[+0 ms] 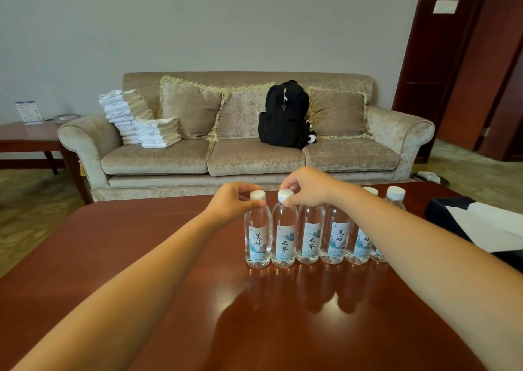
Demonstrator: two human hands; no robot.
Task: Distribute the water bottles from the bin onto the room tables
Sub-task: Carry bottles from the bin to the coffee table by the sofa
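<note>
Several clear water bottles with white caps and pale blue labels stand upright in a row on the dark red wooden table (141, 271). My left hand (230, 205) pinches the neck of the leftmost bottle (257, 235) just under its cap. My right hand (307, 188) pinches the cap of the second bottle (283, 237). My right forearm crosses in front of the row, hiding the tops of the middle bottles. The rightmost bottle (394, 198) shows its cap behind that arm. No bin is in view.
A beige sofa (246, 155) stands behind the table with a black backpack (284, 116), cushions and stacked folded towels (135, 119). A side table (25, 138) with a card stands far left. A dark blue and white item (478, 223) lies at the table's right edge.
</note>
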